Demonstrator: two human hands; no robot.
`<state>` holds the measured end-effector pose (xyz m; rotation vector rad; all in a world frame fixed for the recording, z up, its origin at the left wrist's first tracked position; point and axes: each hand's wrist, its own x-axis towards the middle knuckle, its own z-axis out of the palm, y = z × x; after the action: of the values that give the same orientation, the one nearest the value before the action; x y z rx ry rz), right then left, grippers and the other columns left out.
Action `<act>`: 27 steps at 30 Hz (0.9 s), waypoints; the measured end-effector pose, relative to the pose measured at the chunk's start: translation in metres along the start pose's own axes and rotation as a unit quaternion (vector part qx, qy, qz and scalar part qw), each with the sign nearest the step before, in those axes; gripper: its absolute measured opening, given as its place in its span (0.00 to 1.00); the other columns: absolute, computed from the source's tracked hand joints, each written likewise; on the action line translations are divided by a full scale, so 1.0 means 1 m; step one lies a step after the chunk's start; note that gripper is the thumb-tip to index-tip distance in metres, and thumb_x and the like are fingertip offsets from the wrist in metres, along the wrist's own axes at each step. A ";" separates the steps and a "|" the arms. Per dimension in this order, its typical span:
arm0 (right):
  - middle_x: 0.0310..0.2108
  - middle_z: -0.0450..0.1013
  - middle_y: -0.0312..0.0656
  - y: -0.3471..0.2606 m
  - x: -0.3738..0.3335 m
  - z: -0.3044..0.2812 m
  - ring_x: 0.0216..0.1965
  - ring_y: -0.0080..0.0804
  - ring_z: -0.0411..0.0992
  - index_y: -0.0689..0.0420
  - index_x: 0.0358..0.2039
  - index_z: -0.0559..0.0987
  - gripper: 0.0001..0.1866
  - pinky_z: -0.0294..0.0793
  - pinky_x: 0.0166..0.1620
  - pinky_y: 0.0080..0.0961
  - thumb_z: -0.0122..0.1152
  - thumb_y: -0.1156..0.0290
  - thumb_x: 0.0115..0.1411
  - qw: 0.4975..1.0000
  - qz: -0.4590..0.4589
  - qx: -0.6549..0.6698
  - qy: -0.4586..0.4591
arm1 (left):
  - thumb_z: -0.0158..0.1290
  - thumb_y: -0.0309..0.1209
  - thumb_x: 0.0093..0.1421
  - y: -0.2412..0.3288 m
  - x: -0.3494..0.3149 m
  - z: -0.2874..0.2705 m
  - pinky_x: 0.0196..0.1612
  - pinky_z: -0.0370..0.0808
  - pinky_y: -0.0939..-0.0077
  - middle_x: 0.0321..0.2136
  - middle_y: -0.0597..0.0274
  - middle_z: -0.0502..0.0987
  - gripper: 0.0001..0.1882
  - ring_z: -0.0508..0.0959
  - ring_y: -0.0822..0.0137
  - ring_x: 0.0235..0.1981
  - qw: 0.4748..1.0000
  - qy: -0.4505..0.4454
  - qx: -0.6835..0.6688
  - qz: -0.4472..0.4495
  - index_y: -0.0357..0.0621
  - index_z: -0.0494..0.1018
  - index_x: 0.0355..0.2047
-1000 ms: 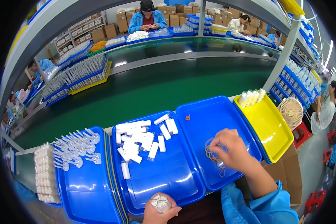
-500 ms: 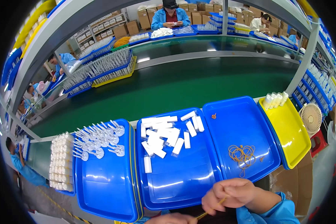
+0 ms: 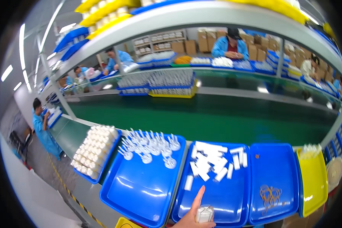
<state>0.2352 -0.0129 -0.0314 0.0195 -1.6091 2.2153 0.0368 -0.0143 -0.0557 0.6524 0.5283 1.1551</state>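
At the near edge of the blue tray [image 3: 235, 197] of white tubes [image 3: 212, 161], the left hand [image 3: 190, 219] grips a white bundle [image 3: 205, 214], one finger [image 3: 199, 196] extended, another curled against it, the rest hidden; the right hand is unseen. Bundle appears light, stiff, slippery; best held around its sides

A: Place type?
B: Factory floor, assembly line — long green conveyor-like strip [image 3: 216, 117], blue trays [image 3: 136, 193] of small white parts [image 3: 213, 159] along its near edge.
A: What else backs that?
B: Several workers [image 3: 220, 48] in blue across it, cardboard boxes [image 3: 202, 41] stacked behind, shelving [image 3: 161, 41] at the back, tube lights [image 3: 22, 45] overhead — plus yellow-black striped tape [image 3: 74, 200] on the floor.
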 end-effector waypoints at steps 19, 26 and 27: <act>0.35 0.70 0.39 -0.004 0.014 -0.005 0.27 0.25 0.72 0.59 0.35 0.76 0.19 0.75 0.28 0.17 0.71 0.69 0.41 0.825 0.168 -0.455 0.290 | 0.59 0.28 0.43 -0.011 -0.019 0.000 0.48 0.66 0.55 0.52 0.33 0.57 0.44 0.63 0.37 0.50 0.742 -0.170 0.645 0.064 0.30 0.48 0.57; 0.25 0.69 0.37 -0.050 -0.048 -0.017 0.22 0.26 0.66 0.56 0.41 0.73 0.20 0.67 0.23 0.15 0.63 0.72 0.45 0.623 0.036 -0.662 0.415 | 0.55 0.23 0.47 0.094 -0.044 -0.024 0.52 0.63 0.51 0.50 0.38 0.64 0.23 0.66 0.38 0.51 0.794 -0.194 0.542 0.198 0.41 0.68 0.46; 0.32 0.69 0.42 -0.060 -0.064 -0.017 0.25 0.28 0.67 0.57 0.33 0.75 0.19 0.68 0.23 0.19 0.67 0.78 0.37 0.573 0.067 -0.676 0.458 | 0.53 0.21 0.47 0.115 -0.050 -0.028 0.51 0.65 0.57 0.47 0.43 0.69 0.22 0.70 0.45 0.49 0.717 -0.094 0.674 0.152 0.38 0.68 0.46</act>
<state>0.3170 -0.0016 0.0023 -1.3946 -2.0253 0.2141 -0.0739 -0.0257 0.0090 2.1697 1.1105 0.8119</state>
